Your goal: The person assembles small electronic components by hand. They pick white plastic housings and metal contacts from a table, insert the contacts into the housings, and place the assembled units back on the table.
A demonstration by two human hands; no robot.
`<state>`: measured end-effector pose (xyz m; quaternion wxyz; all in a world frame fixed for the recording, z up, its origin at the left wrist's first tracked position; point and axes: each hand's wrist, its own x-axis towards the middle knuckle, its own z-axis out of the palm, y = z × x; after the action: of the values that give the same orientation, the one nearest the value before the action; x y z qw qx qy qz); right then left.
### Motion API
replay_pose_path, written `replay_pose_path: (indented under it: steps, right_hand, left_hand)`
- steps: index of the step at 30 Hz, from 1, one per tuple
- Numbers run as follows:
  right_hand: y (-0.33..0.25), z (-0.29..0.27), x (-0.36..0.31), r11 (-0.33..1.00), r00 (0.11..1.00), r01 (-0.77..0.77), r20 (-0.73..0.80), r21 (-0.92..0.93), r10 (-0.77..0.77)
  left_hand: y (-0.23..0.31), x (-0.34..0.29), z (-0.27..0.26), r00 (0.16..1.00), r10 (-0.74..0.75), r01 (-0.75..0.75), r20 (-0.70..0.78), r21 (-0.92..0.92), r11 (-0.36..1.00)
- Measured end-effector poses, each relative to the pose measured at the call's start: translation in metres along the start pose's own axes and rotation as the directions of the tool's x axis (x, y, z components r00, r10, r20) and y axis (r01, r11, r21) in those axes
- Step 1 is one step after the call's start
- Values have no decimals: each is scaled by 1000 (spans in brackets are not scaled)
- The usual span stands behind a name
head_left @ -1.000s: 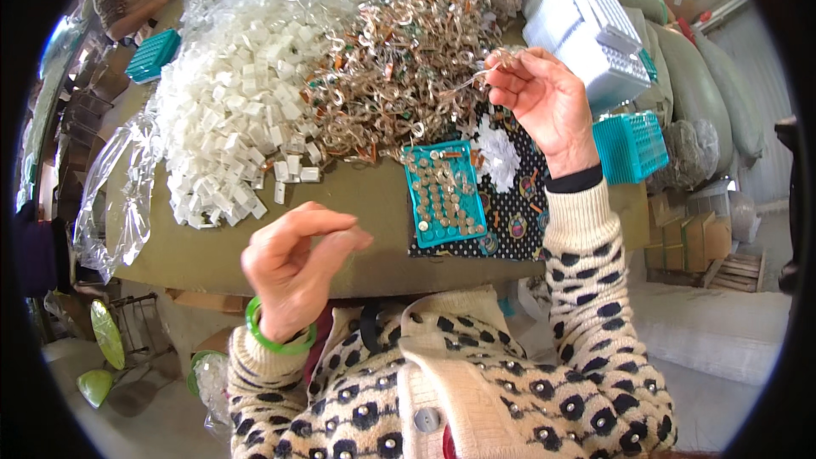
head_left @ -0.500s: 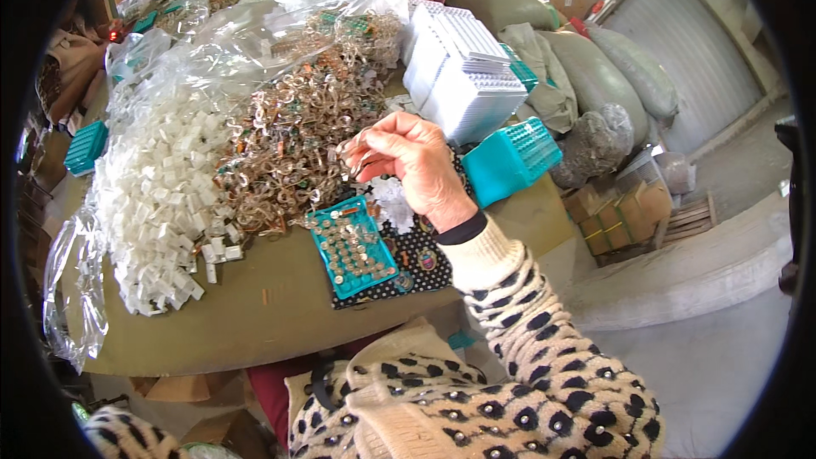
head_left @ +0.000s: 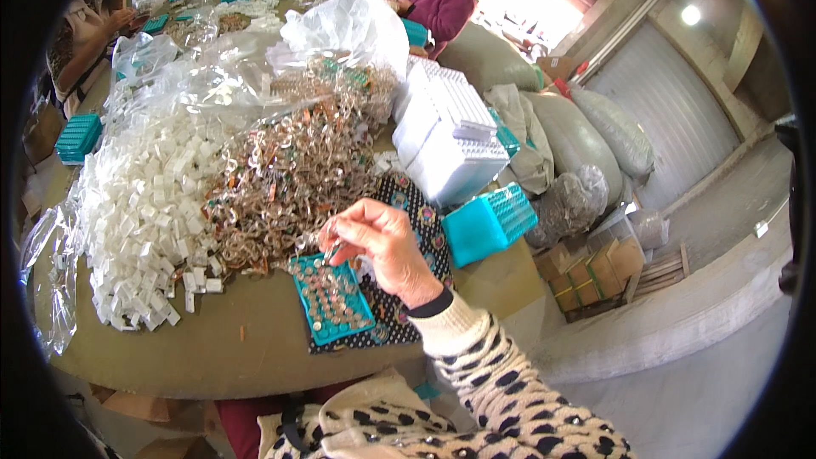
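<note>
My right hand [head_left: 382,246] is over the far edge of a teal tray [head_left: 365,320], with thumb and fingers pinched on a small shiny piece [head_left: 330,252]. Too little of that piece shows to name its kind. Several small round, silvery parts [head_left: 336,299] stand in rows in the tray. The tray lies on a dark polka-dot cloth [head_left: 387,333]. Just beyond my fingers rises a heap of small clear and coppery parts [head_left: 280,178]. My left hand is out of view.
White rectangular pieces [head_left: 149,221] are heaped on the left, beside clear plastic sheeting [head_left: 340,30]. Stacked white trays [head_left: 450,144] and a teal block of trays [head_left: 489,225] stand at right. Full sacks [head_left: 552,136] lie beyond. A co-worker in purple [head_left: 442,4] sits at the far end.
My right hand has moved nearer, from beside the coppery heap to over the tray's far edge, fingers still pinched. The whole view has shifted, bringing more of the co-worker into sight.
</note>
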<state>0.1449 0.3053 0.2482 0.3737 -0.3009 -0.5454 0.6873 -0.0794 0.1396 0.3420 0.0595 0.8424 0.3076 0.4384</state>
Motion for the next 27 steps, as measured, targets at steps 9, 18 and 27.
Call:
replay_pose_path:
  steps: [9,18,27]
  right_hand:
    - [2,-7,-4,998,998,55,23,27,-55]
    - [-7,0,-5,962,995,96,3,254,-100]
    - [-13,7,-19,978,996,85,-23,191,-82]
  left_hand:
    - [4,-1,-3,1000,-4,4,13,-30,1000]
    - [14,-1,-10,1000,-8,8,-5,-1,1000]
    - [10,19,-25,926,56,-180,-374,-306,935]
